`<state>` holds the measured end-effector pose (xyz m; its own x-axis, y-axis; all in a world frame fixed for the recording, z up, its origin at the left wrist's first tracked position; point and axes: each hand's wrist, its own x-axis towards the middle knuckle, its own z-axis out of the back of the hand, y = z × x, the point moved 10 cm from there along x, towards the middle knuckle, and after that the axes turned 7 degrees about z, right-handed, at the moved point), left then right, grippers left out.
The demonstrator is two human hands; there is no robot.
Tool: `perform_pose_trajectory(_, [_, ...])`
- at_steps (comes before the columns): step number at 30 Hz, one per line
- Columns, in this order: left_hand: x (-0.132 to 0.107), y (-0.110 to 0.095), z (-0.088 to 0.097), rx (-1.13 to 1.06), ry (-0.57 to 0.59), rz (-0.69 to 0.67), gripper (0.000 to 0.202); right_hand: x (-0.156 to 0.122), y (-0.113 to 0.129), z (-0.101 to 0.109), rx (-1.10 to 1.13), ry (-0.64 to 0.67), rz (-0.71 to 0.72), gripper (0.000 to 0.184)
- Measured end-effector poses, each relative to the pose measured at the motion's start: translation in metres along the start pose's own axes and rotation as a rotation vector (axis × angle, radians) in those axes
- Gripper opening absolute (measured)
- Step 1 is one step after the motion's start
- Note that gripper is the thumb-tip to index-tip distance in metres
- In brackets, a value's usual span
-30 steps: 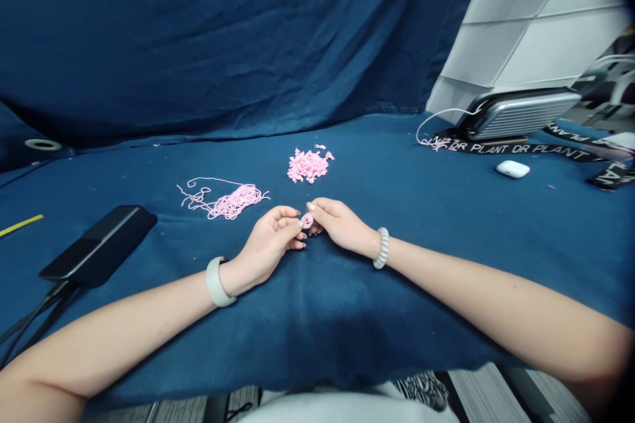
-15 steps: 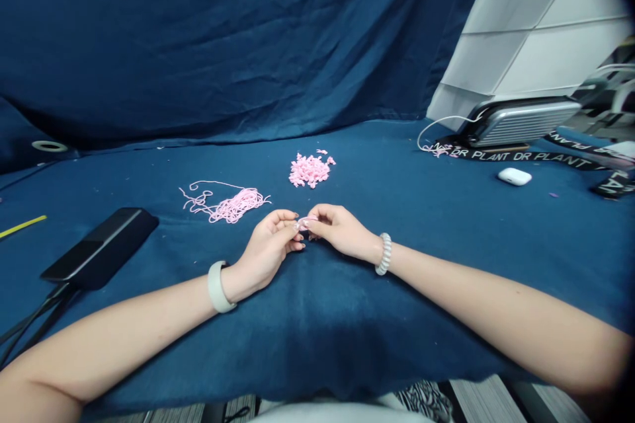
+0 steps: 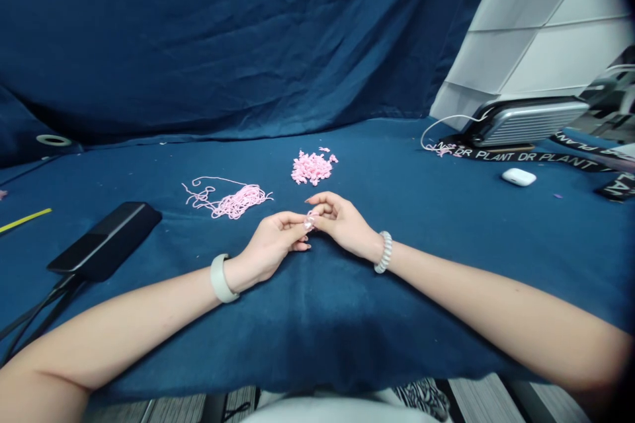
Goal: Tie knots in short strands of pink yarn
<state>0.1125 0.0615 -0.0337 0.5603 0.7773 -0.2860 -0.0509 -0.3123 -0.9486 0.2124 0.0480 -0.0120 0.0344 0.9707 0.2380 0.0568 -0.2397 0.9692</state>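
My left hand (image 3: 272,246) and my right hand (image 3: 341,225) meet at the middle of a table covered in blue cloth (image 3: 446,244). Both pinch a small piece of pink string (image 3: 309,220) between their fingertips. The right hand's other fingers curl above it. A loose bundle of pink string (image 3: 231,201) lies beyond the left hand. A heap of small pink knotted pieces (image 3: 311,166) lies farther back, beyond both hands.
A black phone-like device (image 3: 105,240) with cables lies at the left. A yellow strip (image 3: 24,219) is at the far left edge. At the right are a white earbud case (image 3: 518,176), a silver case (image 3: 530,120) with a white cable, and a printed black strap (image 3: 526,156).
The hands stay together on the pink piece; the right hand's fingers have shifted and lifted slightly. The view has moved a little.
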Motion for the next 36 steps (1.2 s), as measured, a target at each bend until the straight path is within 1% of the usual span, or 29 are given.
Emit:
perform_pose_trajectory(7, [0.0, -0.002, 0.005, -0.027, -0.06, -0.028, 0.019, -0.001, -0.001, 0.006, 0.003, -0.053, -0.003, 0.03])
perform_pose_trajectory(13, [-0.001, -0.003, 0.005, -0.165, -0.027, -0.02, 0.015, 0.001, -0.005, 0.006, 0.025, -0.066, -0.002, 0.024])
perform_pose_trajectory(18, [-0.002, -0.006, 0.002, -0.218, 0.006, -0.039, 0.014, 0.001, -0.001, 0.007, -0.033, -0.06, 0.012, 0.021])
perform_pose_trajectory(21, [-0.004, -0.009, 0.005, -0.236, -0.03, -0.053, 0.013, 0.001, 0.003, 0.011, -0.082, -0.09, 0.034, 0.018])
perform_pose_trajectory(25, [-0.007, -0.012, 0.011, -0.245, -0.087, -0.066, 0.013, 0.002, 0.002, 0.019, -0.118, -0.122, 0.027, 0.021])
perform_pose_trajectory(29, [-0.008, -0.021, 0.019, -0.259, -0.124, -0.1, 0.014, 0.008, 0.004, 0.032, -0.1, -0.169, 0.043, 0.023])
perform_pose_trajectory(33, [-0.008, -0.024, 0.022, -0.268, -0.145, -0.081, 0.01, 0.017, 0.01, 0.053, -0.156, -0.229, 0.101, 0.022])
perform_pose_trajectory(36, [-0.007, -0.023, 0.024, -0.258, -0.161, -0.08, 0.014, 0.022, 0.009, 0.071, -0.193, -0.296, 0.127, 0.02])
